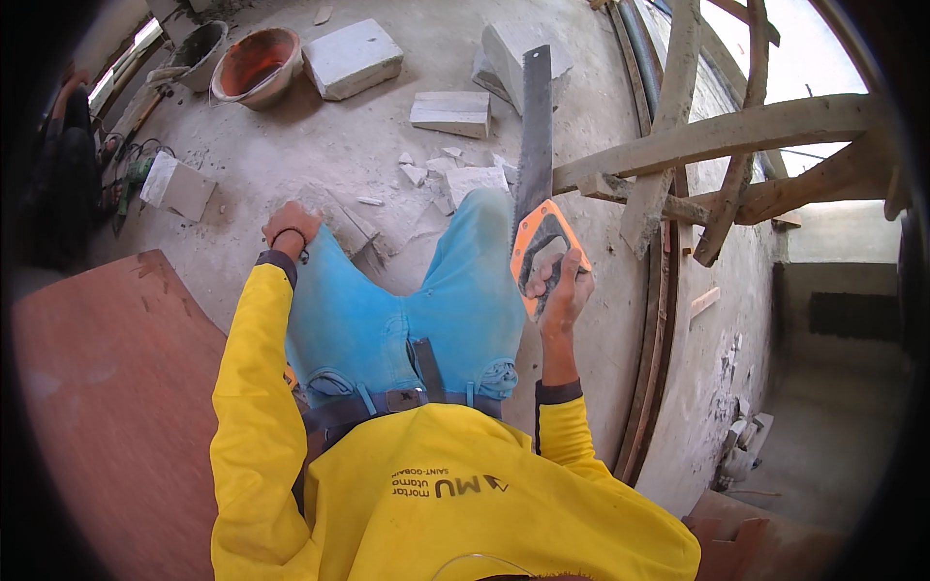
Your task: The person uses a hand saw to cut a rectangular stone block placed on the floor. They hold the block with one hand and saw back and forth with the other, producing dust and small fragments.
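A handsaw point(536, 145) with a grey blade and an orange-and-black handle stands out past my right knee, its tip pointing away from me. My right hand point(562, 289) is closed around the handle, with the fingers through its opening. By my left knee, my left hand point(293, 227) rests against the blue trousers point(363, 290); its fingers are mostly hidden, so their grip does not show. On the floor between and beyond my knees lie a pale block point(475, 182) and several broken white chunks point(415, 174).
Farther off are white blocks point(354, 58), a smaller block point(451, 112) and an orange-lined bucket point(258, 68). Another block point(177, 187) lies left, near a person in dark clothes point(63, 194). Timber beams point(722, 140) cross at right. A reddish board point(116, 387) lies lower left.
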The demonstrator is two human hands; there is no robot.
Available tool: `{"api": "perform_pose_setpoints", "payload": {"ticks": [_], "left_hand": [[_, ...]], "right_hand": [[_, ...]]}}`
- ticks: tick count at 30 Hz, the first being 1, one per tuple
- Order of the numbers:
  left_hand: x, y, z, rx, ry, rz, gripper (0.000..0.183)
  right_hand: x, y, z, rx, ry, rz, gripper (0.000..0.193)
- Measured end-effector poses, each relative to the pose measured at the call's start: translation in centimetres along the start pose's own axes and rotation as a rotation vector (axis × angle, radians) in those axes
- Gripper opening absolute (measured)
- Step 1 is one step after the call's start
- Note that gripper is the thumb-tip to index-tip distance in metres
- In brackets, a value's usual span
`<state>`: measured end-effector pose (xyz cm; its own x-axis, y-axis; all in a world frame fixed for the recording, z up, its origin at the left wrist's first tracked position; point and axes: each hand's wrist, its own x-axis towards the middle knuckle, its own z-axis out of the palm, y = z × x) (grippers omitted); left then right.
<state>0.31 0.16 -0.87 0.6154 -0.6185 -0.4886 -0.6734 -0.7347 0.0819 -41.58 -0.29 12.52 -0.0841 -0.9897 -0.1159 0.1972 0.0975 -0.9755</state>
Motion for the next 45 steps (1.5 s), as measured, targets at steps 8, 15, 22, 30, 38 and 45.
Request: {"api": "perform_pose_setpoints", "payload": {"ticks": [8, 15, 22, 30, 38, 45], "left_hand": [[0.0, 0.0, -0.1, -0.009, -0.008, -0.012, 0.059], [0.1, -0.1, 0.1, -0.015, 0.007, -0.005, 0.058], [-0.5, 0.3, -0.6, -0.006, -0.013, -0.020, 0.057], [-0.1, 0.1, 0.0, -0.018, 0.007, -0.004, 0.057], [-0.2, 0.3, -0.2, 0.003, 0.004, -0.012, 0.057], [0.0, 0.0, -0.1, -0.001, 0.004, -0.014, 0.058]], "right_hand": [[0.0, 1.1, 0.4, 0.001, -0.004, -0.042, 0.050], [2.5, 1.6, 2.9, -0.045, 0.018, -0.214, 0.043], [2.0, 1.2, 1.5, 0.057, 0.051, -0.134, 0.046], [-0.9, 2.3, 0.7, 0.044, 0.074, -0.123, 0.056], [-1.4, 2.3, 1.1, 0.035, 0.100, -0.146, 0.057], [-0.7, 2.8, 1.7, 0.010, 0.056, -0.194, 0.052]]}}
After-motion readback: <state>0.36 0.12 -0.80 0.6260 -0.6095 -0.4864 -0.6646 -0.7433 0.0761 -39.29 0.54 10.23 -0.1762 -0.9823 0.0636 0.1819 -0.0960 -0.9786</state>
